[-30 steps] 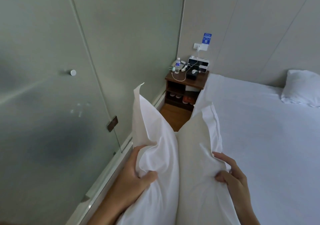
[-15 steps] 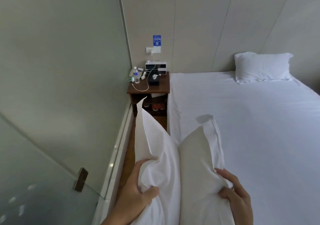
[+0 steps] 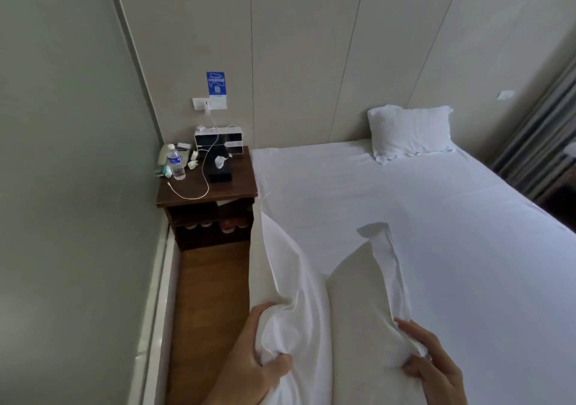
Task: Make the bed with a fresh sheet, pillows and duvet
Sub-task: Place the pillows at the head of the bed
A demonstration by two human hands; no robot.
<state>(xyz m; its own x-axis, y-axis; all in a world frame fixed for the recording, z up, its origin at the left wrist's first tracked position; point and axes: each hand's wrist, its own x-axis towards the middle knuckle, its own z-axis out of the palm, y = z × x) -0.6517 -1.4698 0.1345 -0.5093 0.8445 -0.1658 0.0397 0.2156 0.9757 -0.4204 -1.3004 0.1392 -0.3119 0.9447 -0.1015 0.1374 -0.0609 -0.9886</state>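
Pillow (image 3: 352, 305) is getting held up at the 6 o'clock end of the view, half stuffed into a white pillowcase (image 3: 290, 286) over the near edge of the bed (image 3: 436, 233). Left hand (image 3: 249, 364) is gripping a bunched fold of the case, thumb curled over the fabric. Right hand (image 3: 433, 364) is pinching the case's other side, fingers and thumb curled round the cloth. Fitted sheet (image 3: 343, 186) is lying smooth across the mattress, and a second pillow (image 3: 411, 133) is sitting up at about 1 o'clock against the wall. Nightstand (image 3: 208, 192) is standing at 11 o'clock, just beside the bed, carrying a water bottle (image 3: 175, 163), a white cable (image 3: 199, 186) and a black tissue box (image 3: 220, 170).
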